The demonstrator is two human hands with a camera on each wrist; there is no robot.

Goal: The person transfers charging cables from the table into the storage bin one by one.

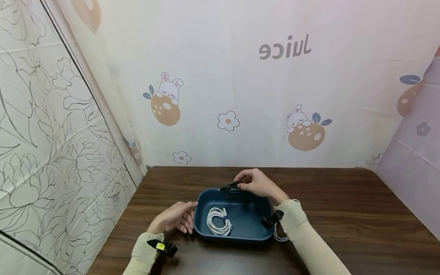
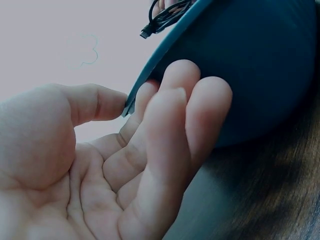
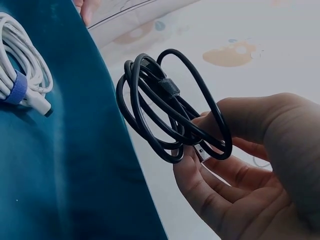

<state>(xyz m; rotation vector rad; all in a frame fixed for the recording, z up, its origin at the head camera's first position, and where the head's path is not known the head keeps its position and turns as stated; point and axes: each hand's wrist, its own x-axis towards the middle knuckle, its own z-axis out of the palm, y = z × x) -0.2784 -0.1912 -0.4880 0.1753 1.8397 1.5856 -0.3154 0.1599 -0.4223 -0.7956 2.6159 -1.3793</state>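
Above the blue tray (image 1: 248, 218), the right hand (image 1: 260, 185) pinches a black cable (image 3: 170, 87) between its fingers, left hand (image 1: 177, 216) gripping the rim (image 1: 195, 218).

The tabletop (image 1: 323, 217), tray (image 1: 249, 217) and patterned curtain (image 1: 227, 76) are viewed from the head, well back, forward and downward. From the left wrist, the fingers (image 2: 162, 125) and the tray's outer wall are faced very closely, at a tilt. From the right wrist, the black cable (image 3: 170, 88) is seen close up beside the tray. Tray and black cable are shared by all three views; the white cable (image 3: 32, 62) by head and right wrist.
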